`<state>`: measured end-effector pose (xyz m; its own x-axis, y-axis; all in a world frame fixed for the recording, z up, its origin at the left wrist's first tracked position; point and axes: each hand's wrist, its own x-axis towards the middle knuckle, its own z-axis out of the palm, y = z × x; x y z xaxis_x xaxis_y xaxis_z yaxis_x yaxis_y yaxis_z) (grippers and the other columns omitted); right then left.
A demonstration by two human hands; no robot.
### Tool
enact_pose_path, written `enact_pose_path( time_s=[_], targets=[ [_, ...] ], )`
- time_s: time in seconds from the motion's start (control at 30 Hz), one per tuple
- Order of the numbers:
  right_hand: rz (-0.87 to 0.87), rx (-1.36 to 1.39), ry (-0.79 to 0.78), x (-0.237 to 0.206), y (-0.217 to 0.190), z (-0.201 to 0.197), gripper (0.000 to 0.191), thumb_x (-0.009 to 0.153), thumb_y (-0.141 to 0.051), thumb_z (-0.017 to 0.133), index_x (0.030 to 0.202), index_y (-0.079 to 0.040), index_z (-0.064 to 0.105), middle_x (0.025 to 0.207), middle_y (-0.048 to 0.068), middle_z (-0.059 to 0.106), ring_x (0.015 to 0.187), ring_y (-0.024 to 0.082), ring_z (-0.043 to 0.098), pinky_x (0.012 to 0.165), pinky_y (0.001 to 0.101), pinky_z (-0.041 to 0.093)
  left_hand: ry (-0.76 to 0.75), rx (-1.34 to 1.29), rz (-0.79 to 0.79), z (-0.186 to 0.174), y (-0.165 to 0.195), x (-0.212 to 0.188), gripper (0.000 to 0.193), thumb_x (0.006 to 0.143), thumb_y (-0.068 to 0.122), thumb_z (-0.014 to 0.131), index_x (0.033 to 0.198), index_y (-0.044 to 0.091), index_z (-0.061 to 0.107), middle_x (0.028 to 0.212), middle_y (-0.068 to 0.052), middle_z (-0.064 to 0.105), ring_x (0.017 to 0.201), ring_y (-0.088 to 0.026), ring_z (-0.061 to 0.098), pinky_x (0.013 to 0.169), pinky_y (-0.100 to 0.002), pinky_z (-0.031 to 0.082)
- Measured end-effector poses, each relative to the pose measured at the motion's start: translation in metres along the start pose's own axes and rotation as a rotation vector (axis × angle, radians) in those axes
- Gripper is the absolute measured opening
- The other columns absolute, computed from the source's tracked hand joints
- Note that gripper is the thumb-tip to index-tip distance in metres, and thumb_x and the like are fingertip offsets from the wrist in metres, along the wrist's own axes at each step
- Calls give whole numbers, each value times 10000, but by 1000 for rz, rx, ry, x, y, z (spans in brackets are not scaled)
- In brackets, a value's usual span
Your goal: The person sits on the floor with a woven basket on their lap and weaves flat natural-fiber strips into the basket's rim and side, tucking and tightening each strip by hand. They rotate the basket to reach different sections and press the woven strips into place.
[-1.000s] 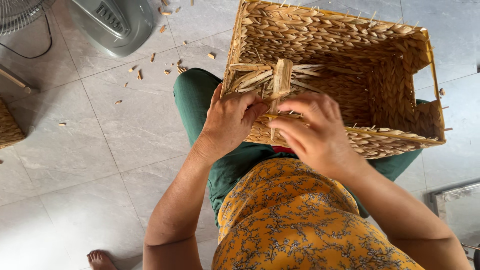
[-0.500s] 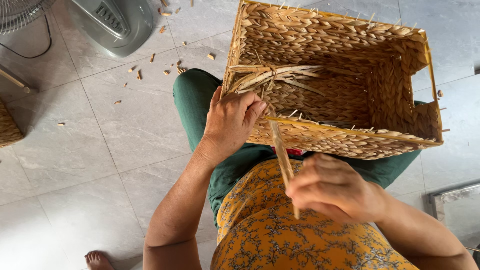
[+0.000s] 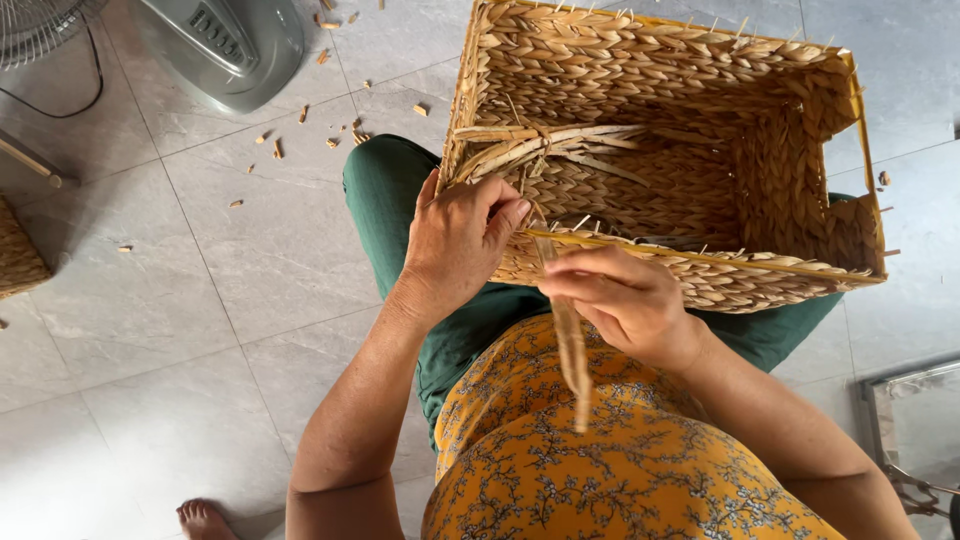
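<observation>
Left hand [image 3: 462, 240] closed on near-left corner of woven basket [image 3: 700, 120]; right hand [image 3: 625, 300] pinching flat straw strand [image 3: 572, 350], just near of rim.

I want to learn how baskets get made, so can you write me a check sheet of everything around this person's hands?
Surface: grey tiled floor.
Job's things: woven basket resting on the lap; loose straw strip hanging from its near rim.
Clutter: straw bits scattered on the tiles.
Hands: left hand grips the basket's corner; right hand pinches the strip.
Cables: black cord beside the fan base.
Surroundings: another wicker piece at the left edge.
</observation>
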<state>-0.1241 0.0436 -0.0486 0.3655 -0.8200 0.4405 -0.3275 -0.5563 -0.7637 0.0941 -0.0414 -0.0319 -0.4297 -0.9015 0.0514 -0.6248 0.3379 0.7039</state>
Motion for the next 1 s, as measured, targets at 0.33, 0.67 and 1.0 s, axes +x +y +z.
enact_pose_path(
  time_s=[0.33,0.67,1.0],
  targets=[
    [-42,119,66,-22,-50,-36,214,855,-124,828,1052,-70,767,1124,78,731,947,184,779,816,305,672,-85,-149,218,-20,-5,-7,130,948,190,744,1016,118,660,928,20,727,982,-192,700,1112,-450,356],
    [-379,163,-57,30,-61,-9,277,929,-30,816,1186,21,726,1145,159,710,911,199,778,740,296,640,23,78,180,-2,2,-17,142,935,117,716,1051,197,732,1036,21,751,1291,-174,622,1242,-639,79],
    [154,249,463,112,5,-34,244,1051,13,638,1280,-13,555,934,71,696,682,93,625,565,197,482,117,107,169,9,1,-16,159,910,185,778,1027,147,678,1075,-23,740,1268,-173,610,1261,-628,106]
  ],
)
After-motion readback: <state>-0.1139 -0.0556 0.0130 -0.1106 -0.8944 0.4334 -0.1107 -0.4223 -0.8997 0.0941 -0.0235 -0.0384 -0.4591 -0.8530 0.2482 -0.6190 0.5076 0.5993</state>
